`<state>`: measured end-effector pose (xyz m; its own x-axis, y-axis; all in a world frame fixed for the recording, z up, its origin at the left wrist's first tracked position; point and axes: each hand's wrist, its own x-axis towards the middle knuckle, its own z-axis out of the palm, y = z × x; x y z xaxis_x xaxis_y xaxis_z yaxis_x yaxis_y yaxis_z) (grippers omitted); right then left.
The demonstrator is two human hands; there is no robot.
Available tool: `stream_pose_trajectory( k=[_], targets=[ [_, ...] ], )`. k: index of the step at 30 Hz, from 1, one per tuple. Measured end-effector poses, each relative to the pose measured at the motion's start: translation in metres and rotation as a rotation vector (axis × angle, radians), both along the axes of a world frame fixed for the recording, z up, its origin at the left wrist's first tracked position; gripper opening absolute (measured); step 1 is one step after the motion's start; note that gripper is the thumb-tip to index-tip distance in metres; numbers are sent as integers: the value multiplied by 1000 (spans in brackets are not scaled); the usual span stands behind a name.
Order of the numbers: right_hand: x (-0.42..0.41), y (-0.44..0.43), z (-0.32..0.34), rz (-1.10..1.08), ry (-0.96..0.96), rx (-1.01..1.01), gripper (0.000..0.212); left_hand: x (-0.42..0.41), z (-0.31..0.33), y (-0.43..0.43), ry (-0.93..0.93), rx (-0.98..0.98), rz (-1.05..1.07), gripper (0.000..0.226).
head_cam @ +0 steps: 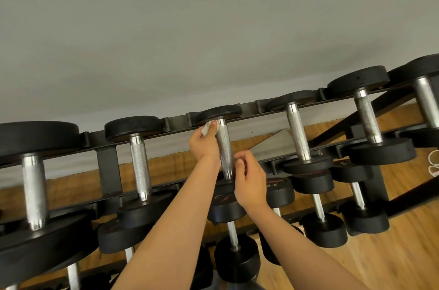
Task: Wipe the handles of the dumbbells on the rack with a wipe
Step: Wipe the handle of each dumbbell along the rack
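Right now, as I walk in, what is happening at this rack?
A person is cleaning dumbbells on a black rack. The left hand pinches a white wipe against the far end of one knurled handle in the top row. The right hand is curled at the near end of the same handle and seems to steady it, though a firm grip cannot be confirmed. The other dumbbells lie on the rack with no hand on them.

Left hand [204,145] holds a wipe [207,127] (white, crumpled) against the dumbbell handle [224,147].
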<state>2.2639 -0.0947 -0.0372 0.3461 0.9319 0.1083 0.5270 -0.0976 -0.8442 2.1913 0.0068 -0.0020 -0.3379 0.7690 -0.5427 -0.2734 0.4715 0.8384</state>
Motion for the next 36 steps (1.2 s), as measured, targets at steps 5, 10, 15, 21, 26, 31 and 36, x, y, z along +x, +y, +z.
stream_pose_trajectory(
  k=[5,10,15,21,26,31,36],
  targets=[
    [-1,0,-1,0,3,17,25,-2,2,1,-53,-24,-219,12],
    [0,1,-2,5,4,12,21,-5,-1,1,-72,-5,-235,16],
    [0,1,-1,6,13,16,26,-15,-4,7,-76,-1,-475,26],
    [0,1,-1,11,5,9,24,-7,-5,0,65,80,-398,17],
    [0,0,-1,5,7,2,20,-12,-6,1,119,132,-233,9],
    [0,1,-1,1,14,0,18,-5,-2,-1,82,93,-187,7],
    [0,1,-3,8,-2,11,28,-12,-6,-15,146,138,-205,7]
  ],
)
